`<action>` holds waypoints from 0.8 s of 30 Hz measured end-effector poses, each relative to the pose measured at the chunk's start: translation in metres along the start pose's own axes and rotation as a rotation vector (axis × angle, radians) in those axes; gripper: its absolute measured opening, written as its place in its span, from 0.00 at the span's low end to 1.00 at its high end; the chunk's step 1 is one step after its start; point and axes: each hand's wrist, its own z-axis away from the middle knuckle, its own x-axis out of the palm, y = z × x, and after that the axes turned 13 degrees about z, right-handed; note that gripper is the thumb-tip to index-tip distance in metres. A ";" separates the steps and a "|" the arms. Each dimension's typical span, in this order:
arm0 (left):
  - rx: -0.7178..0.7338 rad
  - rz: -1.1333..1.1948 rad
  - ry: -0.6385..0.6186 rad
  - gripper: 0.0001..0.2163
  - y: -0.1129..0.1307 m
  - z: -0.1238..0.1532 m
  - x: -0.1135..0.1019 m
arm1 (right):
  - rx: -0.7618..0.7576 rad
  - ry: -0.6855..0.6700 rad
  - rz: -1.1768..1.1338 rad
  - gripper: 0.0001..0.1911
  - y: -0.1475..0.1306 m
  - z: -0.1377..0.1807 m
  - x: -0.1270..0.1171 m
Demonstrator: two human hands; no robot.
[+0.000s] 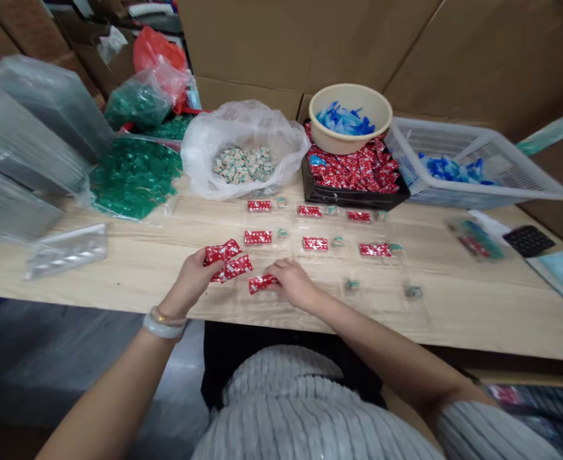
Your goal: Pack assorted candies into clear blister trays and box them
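Several red patterned packets (238,266) are fanned out in my left hand (192,281), the thumb pressing on them. My right hand (291,282) pinches a single red packet (260,283) by its right end, just above the table. In front of my hands lie clear plastic trays in rows. Six trays hold a red packet each, such as the red packet in the middle row (315,243), beside a small green-and-white piece (337,242). Toward me, two small pieces (413,291) lie in the nearest row with no red packet next to them.
Along the back stand a white plastic bag (197,153) of small pieces, a black box (353,199) of red packets with a cream bowl (351,144) on it, and a white basket (482,191). Green packs (135,176) and stacked clear plastic trays (17,140) are left.
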 end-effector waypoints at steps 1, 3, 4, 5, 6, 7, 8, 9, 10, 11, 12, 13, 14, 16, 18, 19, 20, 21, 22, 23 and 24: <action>-0.035 0.048 -0.044 0.17 0.000 0.003 0.005 | 0.035 0.083 -0.010 0.11 -0.006 0.002 0.003; -0.090 0.124 -0.192 0.17 -0.002 0.007 0.027 | 0.160 0.229 -0.168 0.14 -0.011 0.005 0.004; -0.098 0.143 -0.267 0.17 -0.005 0.007 0.043 | 0.244 0.260 -0.307 0.15 -0.009 0.008 0.003; -0.088 0.151 -0.325 0.16 -0.007 0.007 0.061 | 0.330 0.267 -0.459 0.15 -0.004 0.012 0.001; -0.064 0.149 -0.363 0.15 -0.008 0.004 0.081 | 0.411 0.268 -0.599 0.13 0.005 0.019 -0.003; -0.029 0.140 -0.378 0.13 -0.008 0.001 0.100 | 0.486 0.281 -0.708 0.10 0.016 0.028 -0.009; 0.010 0.129 -0.382 0.12 -0.008 -0.003 0.119 | 0.559 0.323 -0.778 0.09 0.030 0.041 -0.015; 0.045 0.108 -0.391 0.11 -0.007 -0.007 0.136 | 0.631 0.395 -0.810 0.09 0.045 0.056 -0.023; 0.073 0.065 -0.411 0.10 -0.006 -0.011 0.150 | 0.701 0.488 -0.816 0.09 0.061 0.075 -0.031; 0.096 -0.009 -0.446 0.08 -0.005 -0.015 0.162 | 0.772 0.587 -0.810 0.10 0.076 0.096 -0.039; 0.116 -0.111 -0.496 0.07 -0.005 -0.017 0.170 | 0.842 0.676 -0.806 0.11 0.091 0.119 -0.046; 0.136 -0.236 -0.546 0.07 -0.007 -0.018 0.177 | 0.909 0.746 -0.813 0.11 0.104 0.142 -0.051; 0.158 -0.379 -0.591 0.06 -0.010 -0.017 0.181 | 0.967 0.789 -0.829 0.12 0.115 0.164 -0.055; 0.235 -0.663 -0.640 0.05 -0.020 -0.012 0.189 | 1.044 0.805 -0.847 0.13 0.133 0.201 -0.057; 0.354 -0.897 -0.645 0.04 -0.032 -0.004 0.195 | 1.061 0.789 -0.778 0.14 0.144 0.222 -0.054; 0.414 -0.991 -0.638 0.04 -0.036 0.000 0.198 | 1.042 0.783 -0.702 0.15 0.149 0.226 -0.051; 0.466 -1.071 -0.631 0.05 -0.039 0.004 0.201 | 1.010 0.779 -0.605 0.15 0.153 0.225 -0.047; 0.504 -1.143 -0.618 0.06 -0.041 0.009 0.203 | 0.978 0.770 -0.500 0.15 0.156 0.221 -0.044; 0.527 -1.206 -0.602 0.08 -0.042 0.012 0.205 | 0.951 0.752 -0.400 0.15 0.160 0.214 -0.041; 0.542 -1.260 -0.583 0.09 -0.042 0.016 0.206 | 0.933 0.725 -0.307 0.15 0.163 0.206 -0.037; 0.549 -1.304 -0.568 0.10 -0.041 0.019 0.207 | 0.918 0.688 -0.219 0.14 0.166 0.197 -0.034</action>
